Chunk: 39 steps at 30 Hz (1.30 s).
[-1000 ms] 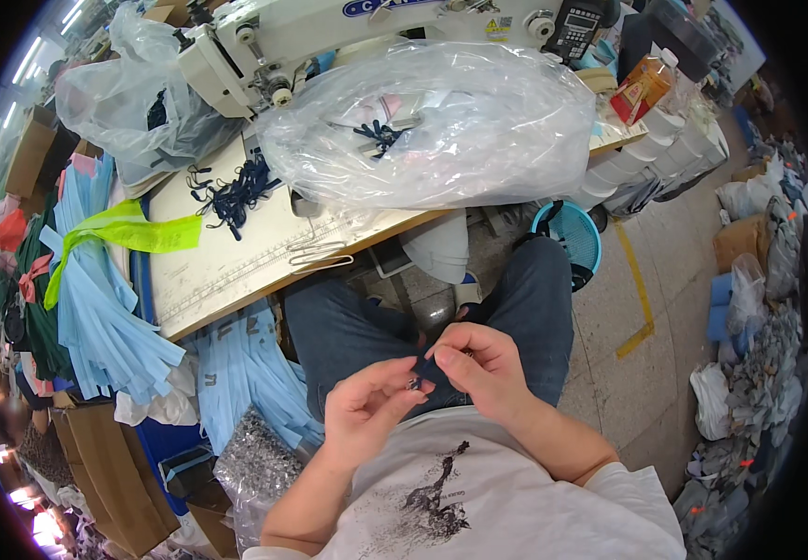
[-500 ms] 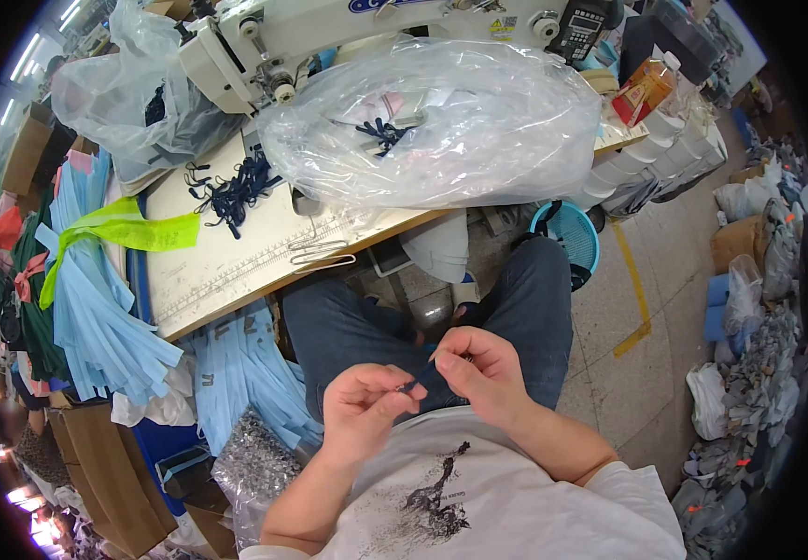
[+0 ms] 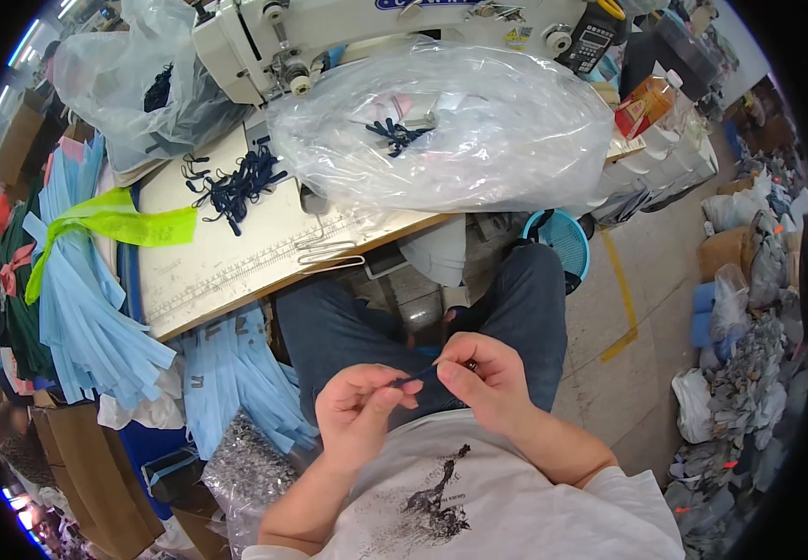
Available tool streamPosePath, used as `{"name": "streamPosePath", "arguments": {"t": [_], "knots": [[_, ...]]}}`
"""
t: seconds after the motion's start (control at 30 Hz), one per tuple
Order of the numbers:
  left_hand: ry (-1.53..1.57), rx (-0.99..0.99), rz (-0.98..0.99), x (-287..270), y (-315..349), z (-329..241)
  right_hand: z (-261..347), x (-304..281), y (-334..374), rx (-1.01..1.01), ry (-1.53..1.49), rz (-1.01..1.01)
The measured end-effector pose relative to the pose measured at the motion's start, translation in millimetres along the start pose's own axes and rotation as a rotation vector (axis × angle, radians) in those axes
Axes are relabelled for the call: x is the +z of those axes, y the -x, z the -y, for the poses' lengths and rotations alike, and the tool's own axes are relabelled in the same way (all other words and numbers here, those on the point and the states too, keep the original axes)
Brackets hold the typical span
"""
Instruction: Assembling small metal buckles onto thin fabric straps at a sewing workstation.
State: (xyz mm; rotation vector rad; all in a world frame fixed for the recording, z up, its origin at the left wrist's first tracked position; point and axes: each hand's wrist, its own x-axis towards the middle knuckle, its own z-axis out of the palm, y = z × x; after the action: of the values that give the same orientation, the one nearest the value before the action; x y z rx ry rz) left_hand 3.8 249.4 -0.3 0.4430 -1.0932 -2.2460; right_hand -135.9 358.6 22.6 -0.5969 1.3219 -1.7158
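Cord: a short dark blue cord (image 3: 415,375) stretched between both hands, low over the lap, in front of the white printed shirt (image 3: 478,495).
Left hand: the left hand (image 3: 359,411) pinches the cord's near end between thumb and fingertips, the other fingers curled in.
Right hand: the right hand (image 3: 483,373) grips the other end, fingers closed tight round it; something small and dark shows at the fingertips, too small to make out.
Lap: jeans (image 3: 348,336), knees spread, a gap of floor showing between them.
Table: a pale work table (image 3: 226,261) just beyond the knees, with a printed ruler strip along its near edge and a wire clip (image 3: 329,252) lying on it.
Cord pile: a loose heap of matching dark cords (image 3: 236,182) on the table, well apart from the hands.
Bag: a big clear plastic bag (image 3: 460,131) spread over the table's right half, with a few dark cords inside.
Machine: a white sewing machine (image 3: 348,28) behind the bag.
Left side: blue fabric strips (image 3: 86,308) hanging in a bundle tied with a yellow-green band (image 3: 124,224).
Floor: a blue basket (image 3: 562,247) right of the right knee.
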Motion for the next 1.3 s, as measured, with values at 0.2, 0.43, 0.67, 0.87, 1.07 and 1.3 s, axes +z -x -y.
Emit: {"name": "streamPosePath", "arguments": {"t": [0.2,0.43,0.67,0.87,1.07,1.3], "knots": [[-0.405,0.154,0.109,-12.3,-17.1,-7.6,8.9,5.9,-4.8,-0.077,0.095,0.027],[-0.632,0.288,0.095,-16.7,-23.9,-24.6,12.5,17.0,-21.1,-0.079,0.170,0.035],[-0.709,0.359,0.148,-31.0,-34.6,-35.3,10.8,26.4,-30.6,-0.043,0.206,0.058],[-0.323,0.144,0.120,-40.1,-26.5,-31.3,6.0,28.0,-38.3,-0.059,0.240,0.082],[0.142,0.002,0.115,-37.3,-23.0,-24.7,7.6,32.1,-39.3,0.093,0.045,0.060],[0.285,-0.061,0.174,-34.6,-30.0,-29.2,24.1,27.4,-48.5,0.046,0.065,0.018]]}}
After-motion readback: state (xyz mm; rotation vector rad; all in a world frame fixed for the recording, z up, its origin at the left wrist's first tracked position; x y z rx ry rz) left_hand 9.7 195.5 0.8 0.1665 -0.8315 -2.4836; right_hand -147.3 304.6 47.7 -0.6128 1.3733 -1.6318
